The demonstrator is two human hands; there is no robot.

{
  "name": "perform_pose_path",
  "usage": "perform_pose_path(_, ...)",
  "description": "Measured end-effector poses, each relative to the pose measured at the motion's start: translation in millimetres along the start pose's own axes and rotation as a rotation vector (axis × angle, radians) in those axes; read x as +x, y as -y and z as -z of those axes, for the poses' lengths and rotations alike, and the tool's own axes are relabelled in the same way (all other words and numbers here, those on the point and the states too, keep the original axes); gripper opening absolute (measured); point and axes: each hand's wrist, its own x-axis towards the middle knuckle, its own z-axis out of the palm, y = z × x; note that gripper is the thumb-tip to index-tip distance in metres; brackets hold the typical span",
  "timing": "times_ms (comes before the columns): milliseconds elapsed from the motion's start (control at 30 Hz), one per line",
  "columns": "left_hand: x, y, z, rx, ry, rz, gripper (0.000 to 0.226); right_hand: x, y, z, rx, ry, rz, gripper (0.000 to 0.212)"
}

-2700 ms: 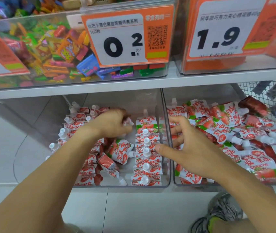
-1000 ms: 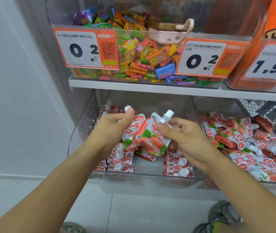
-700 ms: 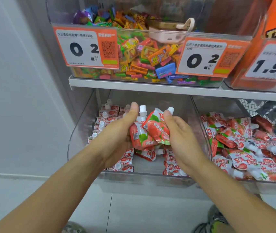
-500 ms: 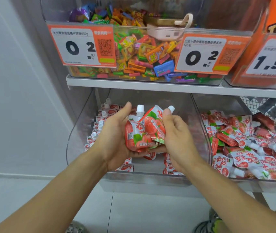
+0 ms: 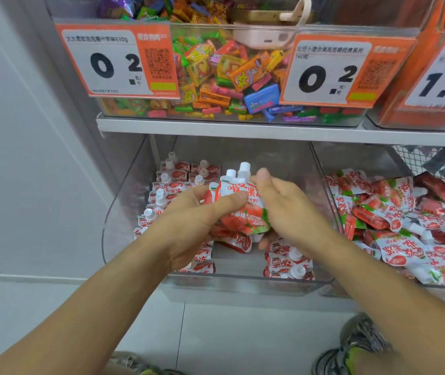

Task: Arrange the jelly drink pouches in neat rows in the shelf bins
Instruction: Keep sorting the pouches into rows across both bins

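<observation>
A small stack of red-and-white strawberry jelly drink pouches [image 5: 239, 205] with white caps is pressed between my left hand [image 5: 193, 216] and my right hand [image 5: 283, 209], caps up, above the left clear bin [image 5: 124, 212]. In that bin, pouches lie in a neat row along the left side [image 5: 170, 190], with a few more at the front right [image 5: 287, 262]. Its middle floor shows bare. The right clear bin [image 5: 329, 185] holds a loose heap of the same pouches [image 5: 400, 212].
An upper shelf [image 5: 243, 129] carries a clear bin of mixed wrapped candies [image 5: 224, 74] with orange price tags [image 5: 120, 60]. A wire mesh panel [image 5: 432, 163] is at the back right. A grey wall is to the left. My shoes [image 5: 351, 345] stand on the tiled floor below.
Both hands gathered several pouches from the left bin and squared them into one upright stack. My left thumb has moved across the stack's front and the stack sits slightly lower.
</observation>
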Motion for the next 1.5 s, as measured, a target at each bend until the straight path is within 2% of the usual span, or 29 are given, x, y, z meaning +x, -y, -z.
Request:
perform_pose_path(100, 4.5, -0.1, 9.6, 0.131, -0.091, -0.049, 0.051, 26.4, -0.4, 27.6, 0.043, -0.024, -0.060, 0.039)
perform_pose_path(133, 5.8, -1.0, 13.6, 0.188, -0.131, -0.074, 0.053, 39.9, -2.0, 37.8, -0.065, -0.062, -0.032, 0.031)
perform_pose_path(200, 7.0, -3.7, 20.4, 0.303, -0.204, -0.120, 0.051, 71.0, -8.5, 54.5, -0.489, -0.073, 0.057, 0.018)
perform_pose_path(267, 7.3, -6.0, 25.3, 0.388, -0.269, -0.171, 0.041, 99.6, -12.8, 59.3, -0.837, 0.098, 0.098, 0.025)
perform_pose_path(367, 10.0, -7.2, 28.3, 0.422, -0.353, -0.209, 0.028, 132.3, -24.0, 51.8, -1.184, 0.384, 0.004, 0.049)
perform_pose_path(467, 19.3, -3.8, 29.7, 0.380, -0.355, -0.156, 0.032, 156.0, -40.0, 48.5, -1.398, 0.475, -0.075, 0.063)
perform_pose_path(567, 29.7, -1.2, 28.8, 0.326, -0.357, -0.114, 0.032, 166.3, -46.8, 48.5, -1.412, 0.482, -0.135, 0.065)
perform_pose_path(633, 34.0, -0.7, 25.7, 0.319, -0.360, -0.108, 0.033, 162.0, -43.2, 47.2, -1.428, 0.497, -0.182, 0.056)
perform_pose_path(767, 33.5, -2.4, 18.0, 0.341, -0.353, -0.116, 0.040, 159.7, -50.8, 46.2, -1.476, 0.479, -0.068, 0.058)
perform_pose_path(900, 33.2, -1.2, 16.7, 0.361, -0.351, -0.117, 0.043, 158.6, -54.9, 48.2, -1.450, 0.488, -0.051, 0.046)
perform_pose_path(1033, 34.4, 0.5, 19.7, 0.375, -0.354, -0.116, 0.052, 150.8, -44.4, 51.6, -1.285, 0.444, -0.143, 0.057)
perform_pose_path(1100, 34.2, 1.0, 22.1, 0.377, -0.357, -0.118, 0.050, 152.9, -42.1, 53.2, -1.247, 0.438, -0.126, 0.072)
perform_pose_path(1133, 33.8, 1.1, 23.5, 0.374, -0.359, -0.124, 0.047, 154.8, -42.4, 53.0, -1.271, 0.441, -0.084, 0.071)
perform_pose_path(1233, 32.2, -0.4, 26.6, 0.359, -0.365, -0.144, 0.044, 155.7, -47.1, 53.4, -1.320, 0.451, -0.033, 0.043)
perform_pose_path(1267, 32.0, -0.9, 27.1, 0.352, -0.365, -0.148, 0.043, 156.1, -49.4, 53.6, -1.333, 0.447, -0.015, 0.046)
perform_pose_path(1400, 32.2, -1.0, 28.0, 0.336, -0.366, -0.148, 0.039, 157.1, -50.0, 51.8, -1.277, 0.465, -0.019, 0.090)
perform_pose_path(1500, 33.3, -0.7, 29.9, 0.337, -0.367, -0.155, 0.031, 161.8, -48.2, 47.1, -1.285, 0.535, -0.109, 0.097)
